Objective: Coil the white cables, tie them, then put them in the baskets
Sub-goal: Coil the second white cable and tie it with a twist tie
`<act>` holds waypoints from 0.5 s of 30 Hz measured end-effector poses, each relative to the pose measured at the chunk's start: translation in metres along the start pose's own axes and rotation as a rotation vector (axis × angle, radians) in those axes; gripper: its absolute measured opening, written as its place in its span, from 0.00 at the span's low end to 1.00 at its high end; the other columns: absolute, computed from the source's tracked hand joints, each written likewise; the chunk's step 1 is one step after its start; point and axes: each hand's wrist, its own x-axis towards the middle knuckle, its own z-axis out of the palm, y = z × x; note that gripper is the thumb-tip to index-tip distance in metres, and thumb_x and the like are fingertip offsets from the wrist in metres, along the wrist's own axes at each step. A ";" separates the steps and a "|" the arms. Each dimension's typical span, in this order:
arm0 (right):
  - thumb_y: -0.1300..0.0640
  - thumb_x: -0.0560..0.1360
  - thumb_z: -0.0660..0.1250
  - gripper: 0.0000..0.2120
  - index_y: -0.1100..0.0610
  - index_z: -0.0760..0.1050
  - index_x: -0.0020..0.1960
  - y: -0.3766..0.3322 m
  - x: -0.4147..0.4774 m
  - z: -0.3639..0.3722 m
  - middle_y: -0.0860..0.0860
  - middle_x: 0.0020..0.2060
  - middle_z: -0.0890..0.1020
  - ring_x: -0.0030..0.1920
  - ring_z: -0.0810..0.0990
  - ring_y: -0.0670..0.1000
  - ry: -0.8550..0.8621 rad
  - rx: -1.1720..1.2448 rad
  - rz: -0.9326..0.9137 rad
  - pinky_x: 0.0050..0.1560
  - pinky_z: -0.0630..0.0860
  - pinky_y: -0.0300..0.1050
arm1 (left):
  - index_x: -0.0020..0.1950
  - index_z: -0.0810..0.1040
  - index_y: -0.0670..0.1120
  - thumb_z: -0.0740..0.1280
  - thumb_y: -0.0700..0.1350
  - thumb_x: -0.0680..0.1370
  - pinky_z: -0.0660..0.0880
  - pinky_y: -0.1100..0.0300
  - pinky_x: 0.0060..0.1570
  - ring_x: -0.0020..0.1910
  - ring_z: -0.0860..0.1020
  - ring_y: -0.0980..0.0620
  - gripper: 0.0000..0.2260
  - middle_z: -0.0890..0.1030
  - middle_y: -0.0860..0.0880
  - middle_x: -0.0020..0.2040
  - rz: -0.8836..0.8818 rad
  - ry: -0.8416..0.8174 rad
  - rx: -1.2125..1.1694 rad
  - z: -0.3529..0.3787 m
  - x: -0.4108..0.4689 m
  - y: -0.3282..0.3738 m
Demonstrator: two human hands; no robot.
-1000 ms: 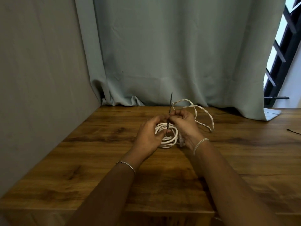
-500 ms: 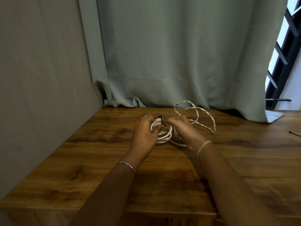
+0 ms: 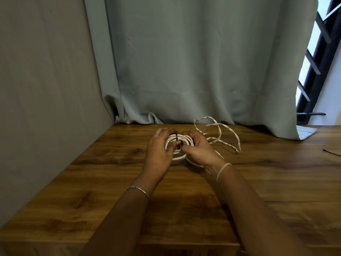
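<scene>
- The coiled white cable [image 3: 180, 142] sat near the middle of the wooden table [image 3: 184, 209], toward its far edge, held between both hands as a flat ring of several smooth, round strands stacked side by side.
- A thin black tie [image 3: 177, 138] crossed the top of the coil as a narrow dark band wrapped over the strands.
- The left hand [image 3: 159, 150] gripped the coil's left side, with its fingers curled over the top and its thumb tucked in by the tie.
- The right hand [image 3: 199, 152] was curled over the coil's right side, and its thumb and fingertips pinched in at the tie's lower end. How firmly they held it could not be told.
- A loose white cable [image 3: 227, 132] lay just right of the hands. It was twisted like rope and arched up in open loops off the tabletop.
- The table showed a warm brown grain with dark knots and a slight sheen.
- A slim metal bracelet [image 3: 138, 189] circled the left wrist, a pale band [image 3: 222, 169] circled the right, and a thin ring [image 3: 156, 133] showed on a left finger.
- A second black strip [image 3: 331, 153] lay at the table's right edge, well apart from the hands.
- A grey-green curtain [image 3: 193, 61] hung in soft folds behind the table, its hem bunched on the wood.
- A plain matte wall [image 3: 46, 80] closed the left side, and a black window grille [image 3: 317, 67] stood at the right.
</scene>
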 end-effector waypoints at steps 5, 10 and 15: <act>0.72 0.70 0.69 0.18 0.58 0.72 0.56 0.001 0.002 0.000 0.52 0.42 0.82 0.41 0.82 0.46 0.063 0.073 0.050 0.40 0.78 0.38 | 0.61 0.78 0.49 0.70 0.39 0.76 0.78 0.58 0.54 0.53 0.79 0.58 0.15 0.82 0.52 0.55 -0.140 -0.045 -0.170 -0.001 0.000 -0.001; 0.76 0.68 0.68 0.22 0.59 0.70 0.56 0.002 0.003 0.000 0.52 0.40 0.82 0.38 0.81 0.45 0.098 0.100 0.072 0.36 0.76 0.37 | 0.58 0.79 0.48 0.72 0.37 0.73 0.79 0.55 0.54 0.52 0.81 0.55 0.15 0.83 0.50 0.53 -0.258 -0.071 -0.336 0.000 0.004 -0.002; 0.75 0.67 0.71 0.22 0.59 0.71 0.56 0.004 0.001 -0.001 0.51 0.39 0.83 0.37 0.83 0.43 0.061 0.101 0.045 0.37 0.78 0.36 | 0.55 0.80 0.45 0.74 0.35 0.72 0.80 0.62 0.49 0.50 0.82 0.52 0.14 0.84 0.48 0.49 -0.345 -0.115 -0.520 -0.008 0.005 -0.002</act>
